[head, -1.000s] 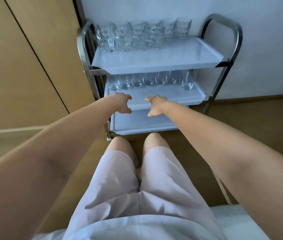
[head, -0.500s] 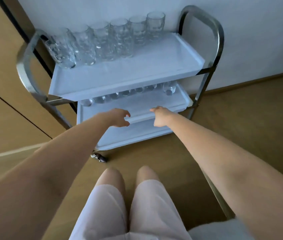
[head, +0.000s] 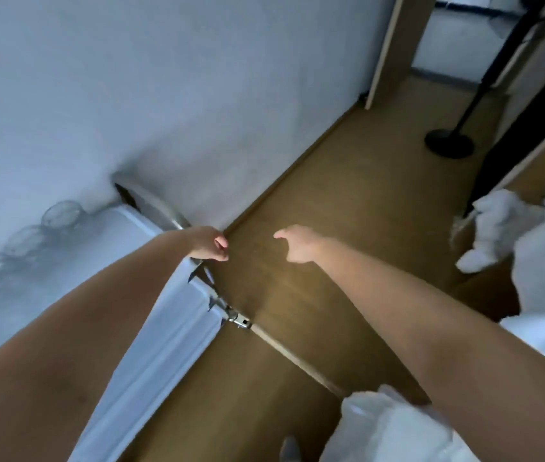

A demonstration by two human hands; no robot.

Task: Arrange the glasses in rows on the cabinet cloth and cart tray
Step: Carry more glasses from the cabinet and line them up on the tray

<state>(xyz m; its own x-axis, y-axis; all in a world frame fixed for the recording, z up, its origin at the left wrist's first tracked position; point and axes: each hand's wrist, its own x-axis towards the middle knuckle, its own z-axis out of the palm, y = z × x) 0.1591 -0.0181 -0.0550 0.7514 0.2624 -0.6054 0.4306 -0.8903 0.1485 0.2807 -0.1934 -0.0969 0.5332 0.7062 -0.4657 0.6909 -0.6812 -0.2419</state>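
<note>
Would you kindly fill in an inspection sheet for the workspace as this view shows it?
Surface: white cart tray against the wall, blurred; wooden floor beside it.
Job's things: glasses in a row along the tray's wall side; too blurred to count.
Clutter: white fabric bunched at the right edge.
Hands: left hand curled at the end of the cart handle, grip unclear; right hand open over the floor, holding nothing.
Cables: nothing seen.
Surroundings: black stand with a round base near a doorway.
</note>
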